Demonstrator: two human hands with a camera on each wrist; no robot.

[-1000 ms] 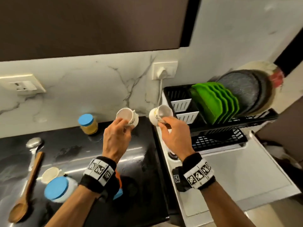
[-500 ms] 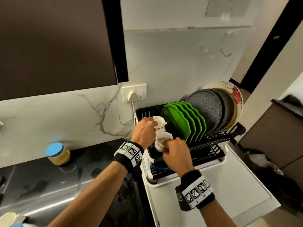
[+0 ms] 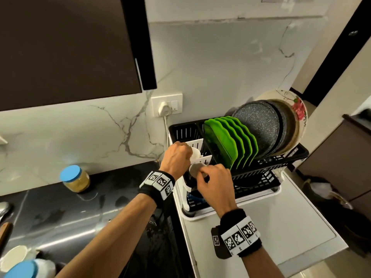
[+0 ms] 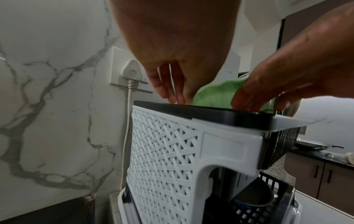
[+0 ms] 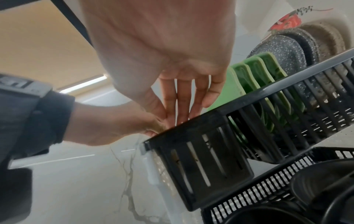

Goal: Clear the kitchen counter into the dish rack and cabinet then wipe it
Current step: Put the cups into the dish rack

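Fingers point(image 4: 170, 84) of the left hand point(image 3: 176, 159) pointed down into the rear white slotted compartment at the left end of the dish rack point(image 3: 281, 157), closed around a white cup point(image 3: 195, 153) sitting in that compartment; only the cup's rounded side peeped out beside the knuckles. Right beside it, the right hand point(image 3: 215, 180) had thumb and fingertips pinched on the rim of a second white cup point(image 3: 195, 169), mouth tilted toward the camera, poised at the front compartment, just under the first one. The right wrist view showed the right fingers point(image 5: 182, 103) extended down over the rack's black slatted edge, the cup itself hidden there. The two hands were nearly touching.

Further along the rack, a row of green plates point(image 3: 230, 143) stood on edge, then dark speckled plates point(image 3: 259, 125), then a cream plate with a red flower point(image 3: 297, 109) at the far end. The rack's lower tier held dark bowls point(image 5: 316, 181). Behind, a white plug point(image 3: 164, 110) sat in the wall socket on the marble backsplash.

Out on the dark desk point(image 3: 70, 207) to the left, a blue-lidded jar point(image 3: 76, 178) stood near the wall, well apart from the rack. At the bottom left corner were another white cup point(image 3: 13, 257) and a blue lid point(image 3: 22, 269).
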